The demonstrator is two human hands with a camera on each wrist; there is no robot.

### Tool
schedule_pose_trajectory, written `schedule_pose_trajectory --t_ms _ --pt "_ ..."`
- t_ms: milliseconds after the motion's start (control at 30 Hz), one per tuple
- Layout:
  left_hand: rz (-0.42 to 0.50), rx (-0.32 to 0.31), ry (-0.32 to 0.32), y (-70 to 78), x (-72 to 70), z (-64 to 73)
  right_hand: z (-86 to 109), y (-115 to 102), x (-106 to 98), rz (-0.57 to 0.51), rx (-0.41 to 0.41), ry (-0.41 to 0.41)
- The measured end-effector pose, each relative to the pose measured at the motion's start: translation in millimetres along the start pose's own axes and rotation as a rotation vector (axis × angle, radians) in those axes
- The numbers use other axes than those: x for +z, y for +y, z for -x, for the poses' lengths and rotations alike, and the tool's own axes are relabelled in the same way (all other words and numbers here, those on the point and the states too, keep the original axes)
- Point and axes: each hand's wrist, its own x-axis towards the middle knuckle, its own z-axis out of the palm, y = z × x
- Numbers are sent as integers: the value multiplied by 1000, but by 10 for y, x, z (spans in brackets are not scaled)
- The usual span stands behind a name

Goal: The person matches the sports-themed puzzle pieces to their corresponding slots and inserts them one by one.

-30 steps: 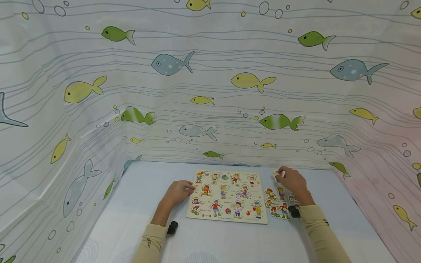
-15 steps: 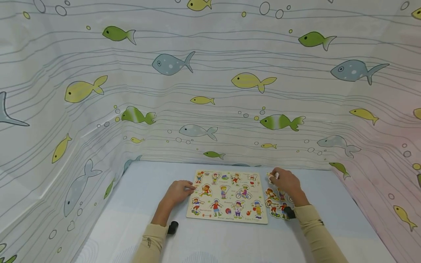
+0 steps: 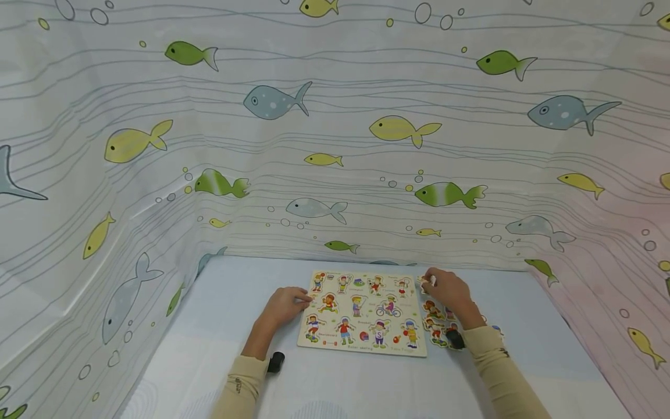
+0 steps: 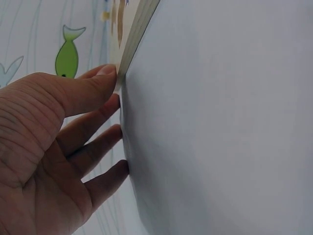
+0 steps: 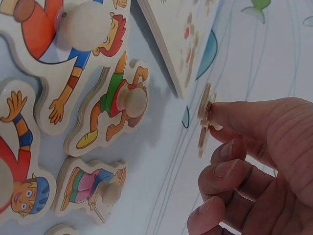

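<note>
The wooden puzzle board point(image 3: 342, 312), printed with children playing sports, lies flat on the table. My left hand point(image 3: 285, 305) rests at its left side; in the left wrist view the thumb touches the board edge point(image 4: 138, 41) and the other fingertips meet the table. My right hand point(image 3: 451, 290) pinches a small puzzle piece point(image 5: 203, 120) between thumb and index finger, just beyond the board's upper right corner. Seen edge-on in the right wrist view, its picture is hidden. Loose knobbed pieces lie below that hand, including a running child point(image 5: 115, 108) and a club-swinging child point(image 5: 85, 185).
More loose pieces, such as a child in a blue helmet point(image 5: 35, 193), lie right of the board, partly covered by the right wrist and its black camera point(image 3: 455, 339). Fish-patterned sheeting point(image 3: 366, 174) rises behind and beside the pale table cover point(image 3: 230, 326).
My right hand has moved left with the pinched piece, from beyond the loose pieces to the board's upper right corner. My left hand has stayed at the board's left side.
</note>
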Motion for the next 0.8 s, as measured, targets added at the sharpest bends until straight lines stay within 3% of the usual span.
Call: schedule_pose_trajectory --t_ms 800 --pt "4 1 -1 -3 7 -2 -82 -158 100 -15 -39 -27"
